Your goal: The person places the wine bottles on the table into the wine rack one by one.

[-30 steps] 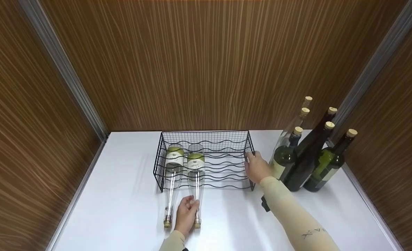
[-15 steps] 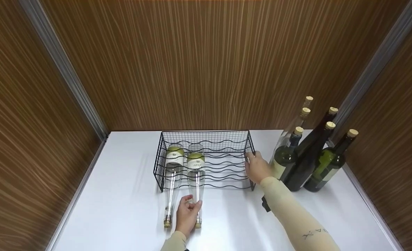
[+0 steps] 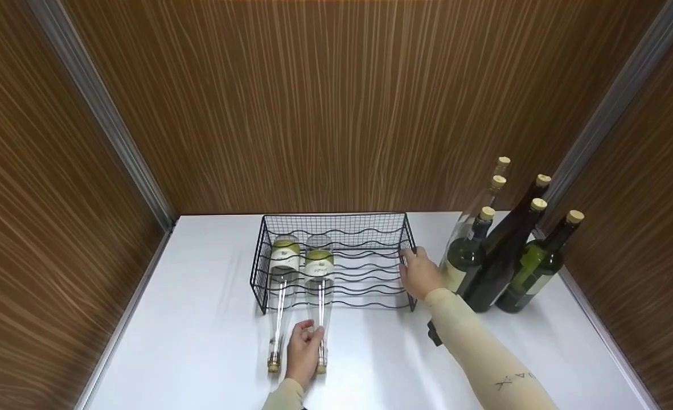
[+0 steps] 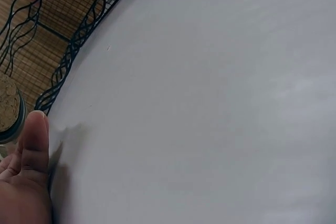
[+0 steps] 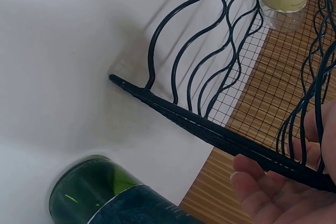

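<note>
A black wire wine rack (image 3: 370, 228) with wavy rails stands on the white table. Two clear wine bottles lie in its left side, necks pointing toward the person: the left bottle (image 3: 284, 259) and the right bottle (image 3: 319, 262). My left hand (image 3: 302, 353) holds the right bottle's neck, thumb on its right side. The left wrist view catches the thumb (image 4: 34, 142) beside a cork (image 4: 8, 103). At the rack's right end, my right hand (image 3: 421, 274) grips the side frame, its fingers (image 5: 249, 182) curled at the bar in the right wrist view.
Several corked bottles stand upright at the right, close to the right forearm, including a dark tall bottle (image 3: 499, 262) and a green bottle (image 3: 536, 270). A green bottle's base (image 5: 79, 195) shows below the rack in the right wrist view. Wood-grain panels (image 3: 336, 108) enclose the table.
My left hand and the held bottle's neck shift slightly right, then back left. That bottle's label looks turned a little. My right hand stays on the rack.
</note>
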`<action>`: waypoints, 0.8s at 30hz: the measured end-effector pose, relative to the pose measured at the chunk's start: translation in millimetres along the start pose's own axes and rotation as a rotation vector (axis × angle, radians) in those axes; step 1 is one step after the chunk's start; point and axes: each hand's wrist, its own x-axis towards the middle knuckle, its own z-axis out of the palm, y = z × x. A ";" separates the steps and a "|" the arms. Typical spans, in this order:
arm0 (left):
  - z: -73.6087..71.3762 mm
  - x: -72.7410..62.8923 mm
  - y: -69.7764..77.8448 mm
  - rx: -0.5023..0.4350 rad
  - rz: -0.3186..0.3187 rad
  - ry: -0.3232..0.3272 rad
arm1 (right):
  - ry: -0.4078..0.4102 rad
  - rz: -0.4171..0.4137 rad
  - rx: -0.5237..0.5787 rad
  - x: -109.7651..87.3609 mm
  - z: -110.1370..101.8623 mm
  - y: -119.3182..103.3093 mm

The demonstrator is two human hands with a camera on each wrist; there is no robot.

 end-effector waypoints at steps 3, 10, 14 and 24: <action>-0.2 0.6 -0.5 0.022 -0.015 0.016 | 0.000 0.002 0.003 -0.6 0.6 -0.2; 1.8 -0.4 0.3 -0.011 -0.029 0.050 | 0.001 -0.003 0.008 -0.6 1.0 0.4; 2.8 -1.8 1.7 -0.019 -0.045 0.030 | -0.005 0.012 0.010 -2.8 -2.0 0.3; -7.9 -23.6 29.3 0.057 0.123 0.111 | -0.045 0.044 0.006 -1.7 -3.0 -1.6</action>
